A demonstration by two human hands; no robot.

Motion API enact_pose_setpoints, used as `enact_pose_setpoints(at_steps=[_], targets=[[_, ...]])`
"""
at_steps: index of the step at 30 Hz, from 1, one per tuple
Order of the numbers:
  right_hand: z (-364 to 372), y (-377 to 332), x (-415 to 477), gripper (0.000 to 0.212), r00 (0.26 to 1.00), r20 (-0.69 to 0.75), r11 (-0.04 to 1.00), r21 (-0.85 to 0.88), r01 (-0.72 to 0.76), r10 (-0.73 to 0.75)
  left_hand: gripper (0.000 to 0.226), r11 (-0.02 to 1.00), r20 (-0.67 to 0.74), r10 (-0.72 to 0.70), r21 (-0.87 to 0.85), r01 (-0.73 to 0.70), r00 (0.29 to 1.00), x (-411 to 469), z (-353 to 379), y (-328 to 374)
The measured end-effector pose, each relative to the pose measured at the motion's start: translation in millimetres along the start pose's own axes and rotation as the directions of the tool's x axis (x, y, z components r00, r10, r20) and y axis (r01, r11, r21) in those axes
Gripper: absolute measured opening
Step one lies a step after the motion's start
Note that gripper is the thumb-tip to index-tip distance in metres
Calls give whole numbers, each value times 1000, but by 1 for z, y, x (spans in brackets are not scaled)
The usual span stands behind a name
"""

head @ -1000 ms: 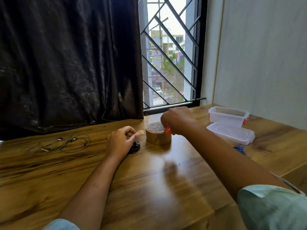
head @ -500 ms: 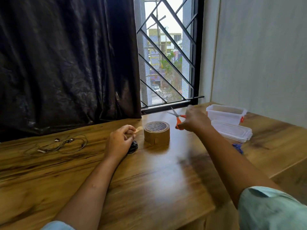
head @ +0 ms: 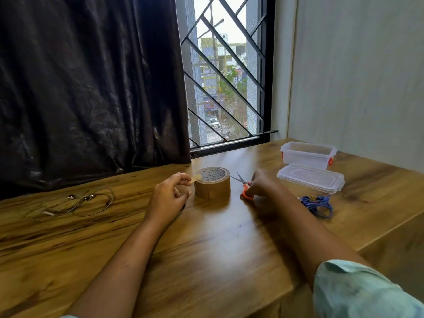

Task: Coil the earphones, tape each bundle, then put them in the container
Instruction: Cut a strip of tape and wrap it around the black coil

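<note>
As left hand (head: 168, 196) pinches, tape strip (head: 196, 178) protrudes.

A single wide-angle camera rides on the person's head and looks forward and somewhat down across a wooden table (head: 206, 260), facing a dark curtain (head: 91, 88) and a barred window (head: 224, 76), with a pale wall (head: 355, 76) closing the right side. Both forearms enter from the bottom edge, and a light sleeve (head: 358, 292) looms large in the lower right corner, closest to the lens. The left hand (head: 168, 196) and right hand (head: 261, 184) sit near mid-frame at arm's reach, close enough to make out the strip of tape (head: 196, 178) the left pinches and the scissors (head: 243, 185) the right holds. Earphones (head: 75, 204) lie far left and the container (head: 307, 154) far right, both inside the wide field.
</note>
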State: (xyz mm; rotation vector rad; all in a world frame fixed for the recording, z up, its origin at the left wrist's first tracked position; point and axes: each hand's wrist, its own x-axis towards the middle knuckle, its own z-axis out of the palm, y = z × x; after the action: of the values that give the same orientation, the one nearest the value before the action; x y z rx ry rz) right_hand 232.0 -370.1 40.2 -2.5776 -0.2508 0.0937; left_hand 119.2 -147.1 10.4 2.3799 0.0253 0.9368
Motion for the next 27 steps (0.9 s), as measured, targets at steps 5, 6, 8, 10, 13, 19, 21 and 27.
enact_pose_setpoints(at_steps=[5, 6, 8, 10, 13, 19, 21, 27], targets=[[10, -2, 6, 23, 995, 100, 979, 201, -17, -3, 37, 1000, -10, 11, 20, -11, 1000, -1, 0, 2], [11, -5, 6, 19, 997, 70, 979, 202, 11, -25, 36, 1000, -9, 11, 22, -10, 1000, -1, 0, 2], [14, -15, -3, 20, 984, -125, 982, 129, 141, -125, 35, 1000, -3, 9, 18, -9, 1000, 0, 1, 1], [17, -27, -20, 22, 926, -294, 945, 152, 291, -237, 35, 1000, 5, 9, 20, -9, 1000, 0, 1, 0], [26, -41, -36, 45, 913, -242, 929, 92, 359, -329, 34, 999, 11, 8, 36, -9, 1000, 0, 0, -1], [53, -45, -36, 69, 896, -250, 927, -185, 328, -367, 35, 998, 32, 21, 59, -23, 999, 0, 1, -1], [52, -44, -33, 58, 887, -259, 922, -171, 347, -382, 35, 997, 42, 25, 67, -28, 999, -1, 0, 0], [48, -37, -29, 48, 891, -248, 925, -118, 362, -381, 35, 996, 67, 13, 89, -19, 998, -1, 1, -2]])
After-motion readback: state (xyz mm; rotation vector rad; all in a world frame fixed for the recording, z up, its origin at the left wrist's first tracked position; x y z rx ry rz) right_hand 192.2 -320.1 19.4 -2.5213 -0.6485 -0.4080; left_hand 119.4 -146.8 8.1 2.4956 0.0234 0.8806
